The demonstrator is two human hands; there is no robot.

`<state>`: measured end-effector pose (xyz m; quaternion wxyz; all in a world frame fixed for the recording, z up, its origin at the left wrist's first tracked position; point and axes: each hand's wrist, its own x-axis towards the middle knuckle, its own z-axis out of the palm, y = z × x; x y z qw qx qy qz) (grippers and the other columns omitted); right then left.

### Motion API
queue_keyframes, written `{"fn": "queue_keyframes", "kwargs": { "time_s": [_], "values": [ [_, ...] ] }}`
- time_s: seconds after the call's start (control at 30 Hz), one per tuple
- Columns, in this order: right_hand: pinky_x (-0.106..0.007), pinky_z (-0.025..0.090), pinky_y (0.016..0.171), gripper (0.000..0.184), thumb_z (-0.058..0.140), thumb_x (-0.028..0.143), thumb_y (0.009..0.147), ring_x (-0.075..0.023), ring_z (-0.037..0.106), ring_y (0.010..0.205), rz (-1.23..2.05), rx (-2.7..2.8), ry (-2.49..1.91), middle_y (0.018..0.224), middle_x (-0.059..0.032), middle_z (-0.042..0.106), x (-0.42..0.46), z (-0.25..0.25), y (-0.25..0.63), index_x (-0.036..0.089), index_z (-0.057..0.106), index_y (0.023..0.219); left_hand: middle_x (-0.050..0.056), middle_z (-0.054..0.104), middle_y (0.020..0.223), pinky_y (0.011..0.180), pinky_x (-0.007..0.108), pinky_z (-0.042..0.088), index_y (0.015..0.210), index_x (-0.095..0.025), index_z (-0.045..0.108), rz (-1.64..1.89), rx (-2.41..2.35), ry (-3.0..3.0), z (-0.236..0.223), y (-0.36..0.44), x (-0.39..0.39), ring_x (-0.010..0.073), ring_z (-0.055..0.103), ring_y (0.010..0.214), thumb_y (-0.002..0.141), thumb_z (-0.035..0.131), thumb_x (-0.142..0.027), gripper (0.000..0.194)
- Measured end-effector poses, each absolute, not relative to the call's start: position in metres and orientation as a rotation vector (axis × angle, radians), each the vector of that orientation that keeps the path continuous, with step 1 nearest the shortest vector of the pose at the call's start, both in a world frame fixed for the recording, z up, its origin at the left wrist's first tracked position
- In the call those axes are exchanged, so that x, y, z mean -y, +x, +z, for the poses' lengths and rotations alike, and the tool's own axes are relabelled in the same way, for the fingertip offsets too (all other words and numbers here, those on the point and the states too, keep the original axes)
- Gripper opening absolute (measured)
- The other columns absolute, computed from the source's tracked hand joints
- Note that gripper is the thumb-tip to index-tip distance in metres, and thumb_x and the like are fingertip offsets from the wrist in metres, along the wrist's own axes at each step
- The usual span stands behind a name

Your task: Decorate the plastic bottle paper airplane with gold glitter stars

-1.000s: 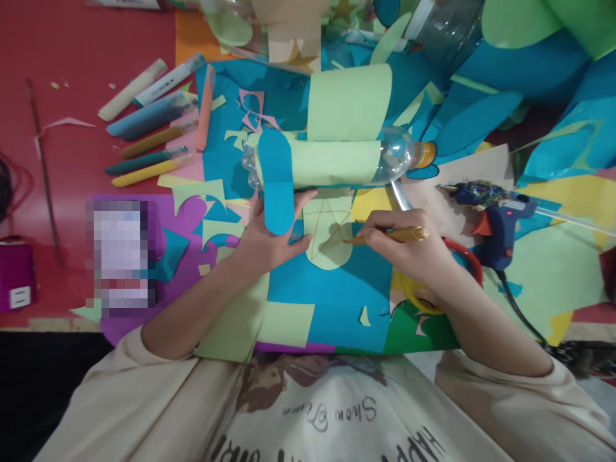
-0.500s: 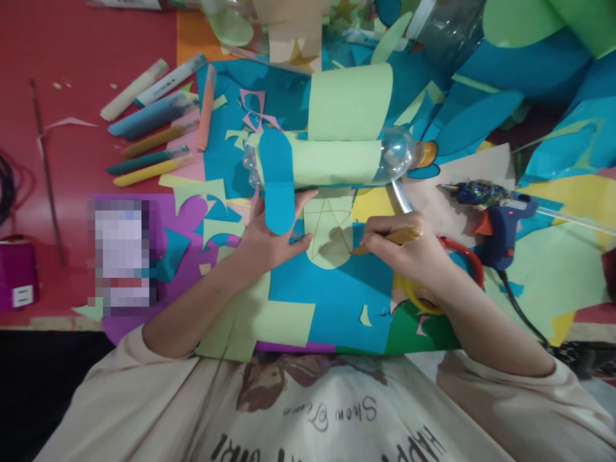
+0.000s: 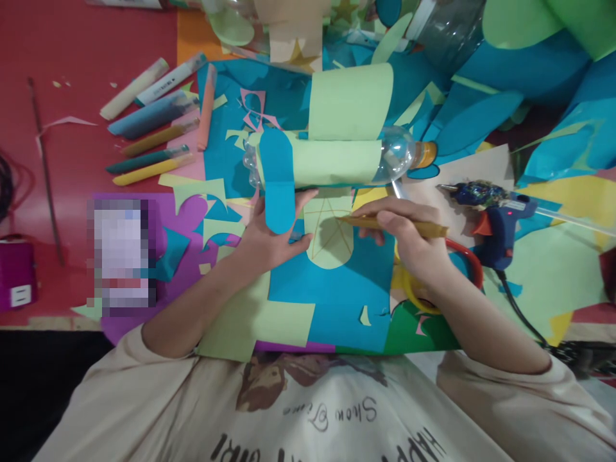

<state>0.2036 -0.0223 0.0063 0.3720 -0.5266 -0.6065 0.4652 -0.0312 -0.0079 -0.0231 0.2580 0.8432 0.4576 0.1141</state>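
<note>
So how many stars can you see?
3: a star outline on the green flap by the right hand, a gold star against beige paper, and a second gold star at the top edge. More may be hidden.

Star-marked flap (image 3: 328, 232): smooth matt paper; bottle (image 3: 398, 155): glossy clear plastic.

Only lettering I can make out from here is an upside-down "Show Time" and "HAPPY" printed across that cream short-sleeved fabric shirt (image 3: 346, 423), lol.
</note>
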Motion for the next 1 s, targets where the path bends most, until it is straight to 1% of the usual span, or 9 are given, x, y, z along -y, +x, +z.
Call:
{"fn": "queue_keyframes", "kwargs": {
  "time_s": [0.1,0.17,0.27,0.43,0.6,0.7,0.77,0.87,1.0],
  "values": [
    [-0.031,0.054,0.067,0.018,0.065,0.037,0.089,-0.0181,0.067,0.077,1.224,1.619,-1.264,0.089,-0.0046,0.073,0.022,-0.002,0.199,0.022,0.073,0.096,0.012,0.052,0.148,0.121,0.052,0.031,0.145,-0.019,0.043,0.291,-1.244,2.278,-0.024,-0.031,0.007,0.0311,0.044,0.141,0.096,0.051,-0.036,0.053],
    [-0.030,0.055,0.069,0.018,0.069,0.034,0.086,-0.0186,0.069,0.082,1.244,1.641,-1.209,0.094,-0.0049,0.074,0.021,-0.006,0.196,0.021,0.070,0.098,0.012,0.052,0.148,0.121,0.053,0.029,0.145,-0.019,0.044,0.284,-1.249,2.264,-0.025,-0.031,0.007,0.0316,0.043,0.142,0.095,0.051,-0.038,0.053],
    [-0.027,0.052,0.062,0.014,0.067,0.032,0.088,-0.0164,0.067,0.073,1.242,1.658,-1.193,0.086,-0.0040,0.073,0.019,-0.008,0.193,0.020,0.068,0.094,0.010,0.052,0.148,0.122,0.052,0.028,0.144,-0.021,0.045,0.277,-1.259,2.227,-0.027,-0.030,0.006,0.0308,0.043,0.142,0.094,0.053,-0.038,0.054],
    [-0.027,0.046,0.058,0.014,0.062,0.030,0.090,-0.0150,0.062,0.068,1.216,1.724,-1.221,0.078,-0.0039,0.069,0.012,-0.006,0.189,0.018,0.068,0.087,0.010,0.052,0.148,0.122,0.052,0.028,0.145,-0.021,0.044,0.300,-1.261,2.224,-0.030,-0.030,0.006,0.0306,0.043,0.142,0.093,0.054,-0.035,0.055],
    [-0.026,0.042,0.056,0.011,0.066,0.028,0.082,-0.0138,0.058,0.064,1.338,1.756,-1.200,0.076,-0.0032,0.069,0.002,-0.006,0.180,0.017,0.062,0.082,0.008,0.053,0.147,0.121,0.050,0.030,0.143,-0.023,0.045,0.348,-1.234,2.260,-0.033,-0.031,0.005,0.0296,0.044,0.141,0.092,0.055,-0.033,0.053],
    [-0.026,0.039,0.054,0.012,0.062,0.027,0.081,-0.0123,0.054,0.059,1.305,1.771,-1.217,0.069,-0.0012,0.065,-0.002,-0.008,0.174,0.019,0.057,0.074,0.008,0.053,0.147,0.121,0.050,0.030,0.142,-0.023,0.046,0.366,-1.233,2.259,-0.032,-0.031,0.005,0.0292,0.044,0.141,0.091,0.055,-0.033,0.052],
    [-0.026,0.037,0.053,0.016,0.060,0.026,0.081,-0.0119,0.051,0.057,1.240,1.799,-1.230,0.064,0.0000,0.061,-0.003,-0.009,0.171,0.020,0.052,0.068,0.008,0.052,0.148,0.122,0.051,0.029,0.142,-0.022,0.046,0.353,-1.239,2.250,-0.031,-0.030,0.005,0.0291,0.043,0.142,0.092,0.053,-0.033,0.051],
    [-0.027,0.038,0.057,0.022,0.058,0.028,0.083,-0.0130,0.050,0.059,1.183,1.844,-1.247,0.063,-0.0006,0.059,-0.003,-0.010,0.169,0.022,0.048,0.064,0.005,0.051,0.150,0.124,0.049,0.027,0.142,-0.025,0.046,0.320,-1.255,2.227,-0.029,-0.030,0.005,0.0283,0.041,0.143,0.090,0.053,-0.033,0.053],
    [-0.028,0.040,0.060,0.023,0.056,0.031,0.084,-0.0144,0.052,0.063,1.173,1.858,-1.285,0.066,-0.0021,0.061,-0.002,-0.010,0.167,0.023,0.047,0.065,0.002,0.050,0.151,0.123,0.048,0.029,0.142,-0.029,0.046,0.296,-1.274,2.203,-0.030,-0.030,0.005,0.0285,0.041,0.144,0.088,0.054,-0.034,0.054]
  ]
}}
